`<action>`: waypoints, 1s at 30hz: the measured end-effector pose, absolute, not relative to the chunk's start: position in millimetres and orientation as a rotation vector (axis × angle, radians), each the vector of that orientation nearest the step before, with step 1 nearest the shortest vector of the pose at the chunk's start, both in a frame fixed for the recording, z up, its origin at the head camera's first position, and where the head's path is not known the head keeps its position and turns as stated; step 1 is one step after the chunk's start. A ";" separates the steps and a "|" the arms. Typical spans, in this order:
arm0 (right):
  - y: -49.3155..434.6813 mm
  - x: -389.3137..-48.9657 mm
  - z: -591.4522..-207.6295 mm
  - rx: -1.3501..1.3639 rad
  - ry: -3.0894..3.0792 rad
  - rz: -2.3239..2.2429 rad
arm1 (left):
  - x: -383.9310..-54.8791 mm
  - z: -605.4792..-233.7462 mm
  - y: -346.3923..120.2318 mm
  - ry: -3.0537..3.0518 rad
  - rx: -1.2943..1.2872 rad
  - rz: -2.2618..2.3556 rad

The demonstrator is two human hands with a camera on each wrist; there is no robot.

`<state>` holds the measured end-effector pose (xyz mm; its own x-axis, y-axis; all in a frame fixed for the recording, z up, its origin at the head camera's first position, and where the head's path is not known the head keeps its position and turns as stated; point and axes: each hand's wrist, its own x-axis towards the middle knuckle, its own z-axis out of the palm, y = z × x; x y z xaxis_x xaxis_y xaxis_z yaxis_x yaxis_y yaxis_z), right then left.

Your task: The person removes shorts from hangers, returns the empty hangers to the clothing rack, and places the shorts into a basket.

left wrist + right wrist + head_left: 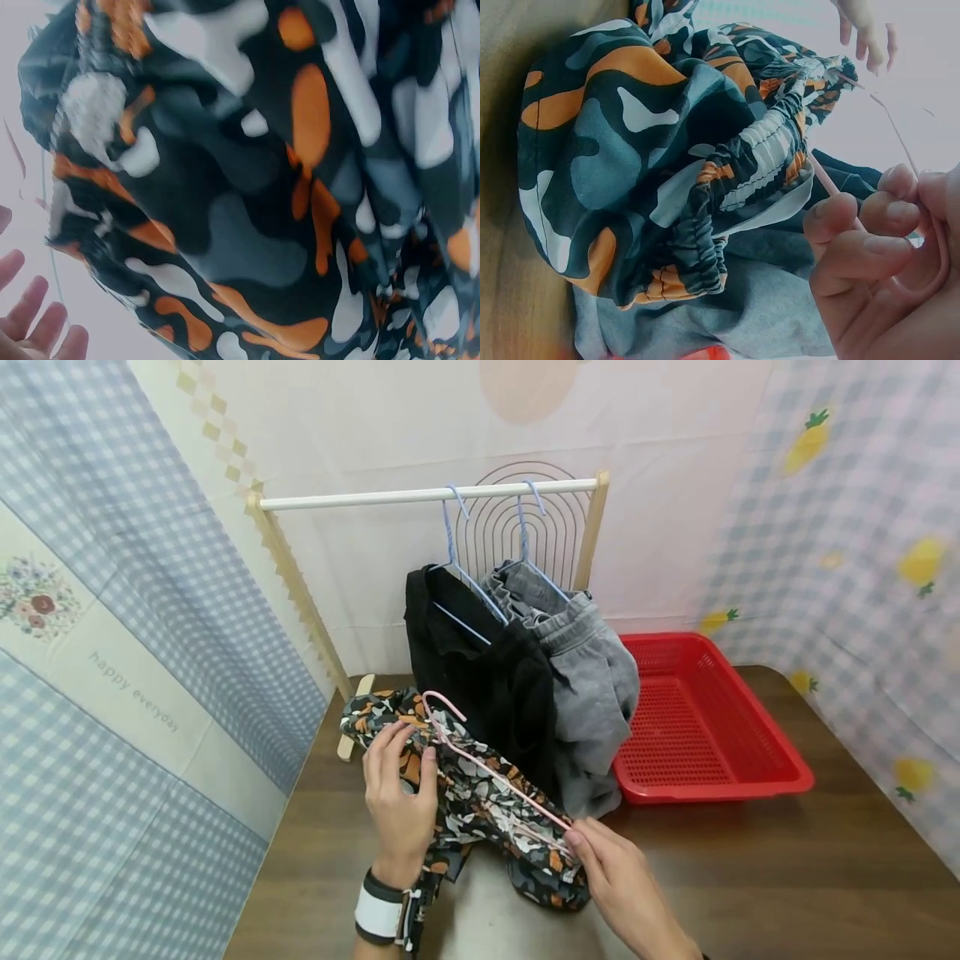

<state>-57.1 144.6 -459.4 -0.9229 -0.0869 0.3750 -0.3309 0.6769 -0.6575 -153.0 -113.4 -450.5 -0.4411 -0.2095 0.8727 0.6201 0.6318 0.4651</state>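
Elastic-waisted shorts point(465, 797) in a black, orange, white and grey camouflage print hang on a pink hanger point(508, 784), its hook up at the left. My right hand point(618, 868) grips the hanger's right end; in the right wrist view, curled fingers point(862, 255) wrap the pink wire beside the waistband. My left hand point(401, 814) is by the left part of the shorts, fingers spread. The left wrist view has its fingertips point(34, 304) apart from the printed cloth point(247, 240). Part of the hanger is hidden inside the waistband.
Behind the shorts stands a wooden rack with a white bar point(360, 498). Black bottoms point(480, 693) and grey shorts point(592, 685) hang there on blue hangers. A red plastic basket point(783, 760) sits to the right on the brown table point(840, 860). Patterned cloth surrounds the table.
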 end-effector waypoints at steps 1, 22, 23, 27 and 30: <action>145.2 -56.4 -460.2 0.333 -2.572 1.099 | -154.9 -451.4 -114.9 -1.827 -0.336 -0.970; 167.6 -47.4 -467.8 0.531 -2.334 1.020 | -170.9 -462.0 -125.6 -2.106 -0.412 -0.828; 169.2 -46.9 -467.6 0.540 -2.323 1.007 | -170.5 -462.1 -126.1 -2.116 -0.410 -0.833; 173.8 -42.9 -464.5 0.495 -2.351 0.965 | -169.7 -464.3 -128.3 -2.132 -0.408 -0.826; 176.1 -39.4 -461.1 0.453 -2.400 0.929 | -169.8 -467.2 -129.7 -2.126 -0.410 -0.799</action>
<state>-39.4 176.1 -461.1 -0.8074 -0.1172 0.5782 -0.4760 0.7084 -0.5211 -169.8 -129.7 -467.2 -0.6194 0.0170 0.7849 0.5299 0.7467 0.4020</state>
